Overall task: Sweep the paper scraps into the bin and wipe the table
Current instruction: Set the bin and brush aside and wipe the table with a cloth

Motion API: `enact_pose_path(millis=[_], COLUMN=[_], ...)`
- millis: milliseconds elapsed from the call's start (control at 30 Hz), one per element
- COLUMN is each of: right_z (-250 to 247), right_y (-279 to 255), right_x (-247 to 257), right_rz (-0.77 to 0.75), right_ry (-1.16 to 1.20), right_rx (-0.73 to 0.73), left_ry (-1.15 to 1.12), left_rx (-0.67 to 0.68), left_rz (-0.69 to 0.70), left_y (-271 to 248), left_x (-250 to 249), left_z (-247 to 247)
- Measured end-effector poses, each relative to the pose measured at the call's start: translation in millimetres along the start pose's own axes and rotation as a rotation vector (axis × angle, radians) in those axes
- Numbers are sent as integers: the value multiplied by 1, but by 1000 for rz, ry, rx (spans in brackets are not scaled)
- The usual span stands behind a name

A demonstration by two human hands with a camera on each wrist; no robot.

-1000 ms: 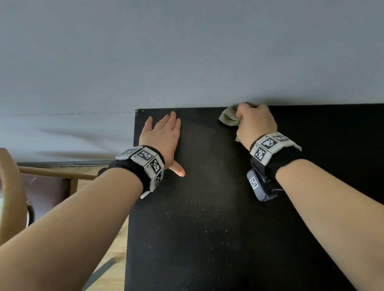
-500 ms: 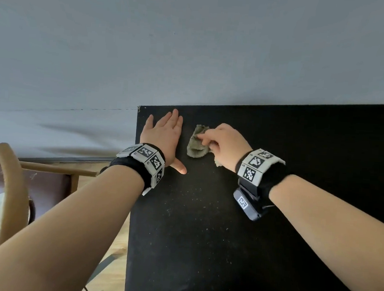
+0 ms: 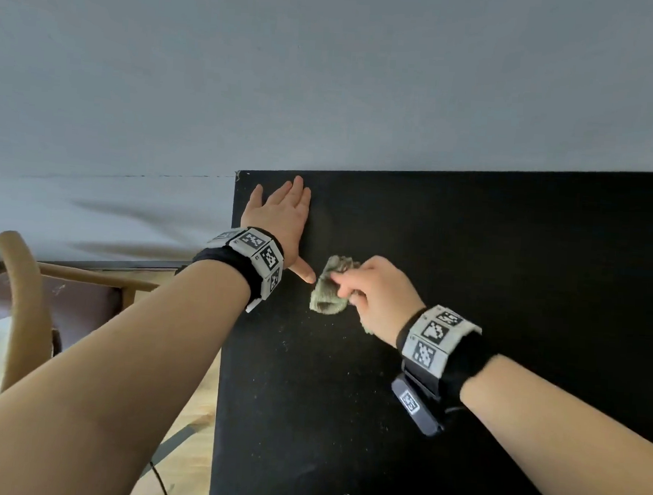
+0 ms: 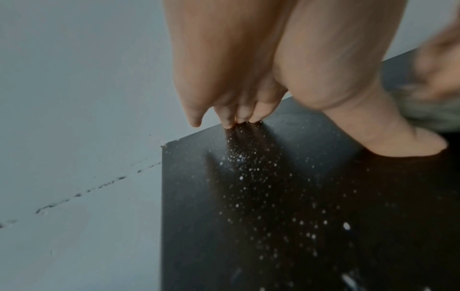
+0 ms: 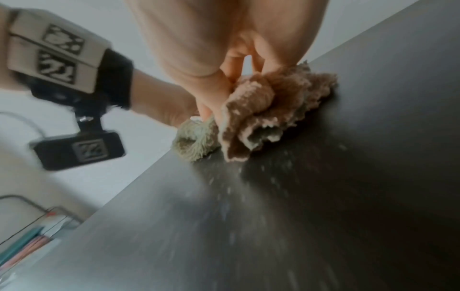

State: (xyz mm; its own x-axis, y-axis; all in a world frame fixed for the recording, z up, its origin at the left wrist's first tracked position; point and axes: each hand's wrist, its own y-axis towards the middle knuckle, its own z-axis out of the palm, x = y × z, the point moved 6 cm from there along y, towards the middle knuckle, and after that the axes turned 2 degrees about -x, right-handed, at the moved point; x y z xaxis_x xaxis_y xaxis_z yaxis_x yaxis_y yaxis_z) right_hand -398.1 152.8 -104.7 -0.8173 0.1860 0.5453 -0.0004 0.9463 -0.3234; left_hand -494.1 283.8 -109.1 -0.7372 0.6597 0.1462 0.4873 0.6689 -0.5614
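While the right hand [image 3: 375, 296] is gripping a crumpled grey-green fluffy cloth [image 3: 330, 289] with curled fingers and pressing it on the matte black table top [image 3: 506, 277], the left hand [image 3: 281, 217] is lying flat near the far left corner, fingers straight and holding nothing. The cloth is sitting just beside the left thumb. No large paper scraps are showing on the table, so the sweeping part is probably finished; I cannot see the bin clearly. Many small pale specks [image 4: 248, 177] are lying on the surface near the left hand and toward the near side, so I judge that the wiping is in progress and much is left. The left edge of the table is close to the cloth, and a curved wooden chair back [image 3: 19, 305] is standing beyond it. To the right, the table is offering wide free room for strokes.
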Motion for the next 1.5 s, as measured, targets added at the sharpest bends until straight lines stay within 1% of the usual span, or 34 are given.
enact_pose_path(millis=[67,133,167,267,300,333,400,467,567,667,733,800,833,867,933,967,1033,1100,1133,1200,1300,1400,1433,1500], right_z=[4,-2,-9,-47,-57,-60,-53,-34,9,34,40,34,27,16,-8,-17,-24,-18,-13,5,41,62,61,52], right_y=[-9,0,11,44,48,50,47,28,-24,-70,-77,-69,-59,-49,-28,-21,-12,-9,-12,-24,-64,-101,-103,-87], right_x=[-1,-7,-13,-52,-62,-70,-70,-52,-19,3,5,-4,-12,-21,-48,-61,-73,-66,-52,-22,10,21,21,14], right_rz=[-21,-32,-20,127,166,196,196,129,38,-42,-85,-81,-64,-38,43,101,201,233,208,103,-42,-121,-130,-140], right_ry=[40,35,32,29,-3,-37,-80,-93,-55,-48,-56,-63,-65,-63,-46,-38,-59,-83,-84,-95,-95,-61,-36,-14], right_rx=[37,63,35,-206,-249,-250,-217,-192,-78,44,119,169,145,79,-105,-168,-225,-235,-218,-143,23,162,191,226], left_ry=[-1,3,6,52,73,86,91,87,83,88,91,93,93,90,78,73,64,59,61,69,67,64,62,63], left_rx=[-12,-40,-46,22,55,81,102,88,84,80,83,80,72,63,45,41,55,85,92,83,85,81,80,78], left_rz=[-5,4,16,34,20,2,-27,-41,-35,-38,-41,-49,-53,-58,-60,-55,-50,-72,-85,-94,-83,-90,-88,-84], left_y=[-6,-20,-30,-65,-74,-81,-86,-86,-87,-89,-89,-90,-90,-92,-101,-106,-119,-130,-132,-131,-131,-131,-131,-131], left_x=[-3,-10,-16,-34,-39,-42,-45,-45,-44,-45,-46,-45,-45,-45,-48,-51,-57,-59,-58,-57,-59,-57,-57,-58], left_z=[-1,1,5,28,36,43,51,54,54,52,52,52,51,51,53,56,66,76,80,82,81,82,82,82])
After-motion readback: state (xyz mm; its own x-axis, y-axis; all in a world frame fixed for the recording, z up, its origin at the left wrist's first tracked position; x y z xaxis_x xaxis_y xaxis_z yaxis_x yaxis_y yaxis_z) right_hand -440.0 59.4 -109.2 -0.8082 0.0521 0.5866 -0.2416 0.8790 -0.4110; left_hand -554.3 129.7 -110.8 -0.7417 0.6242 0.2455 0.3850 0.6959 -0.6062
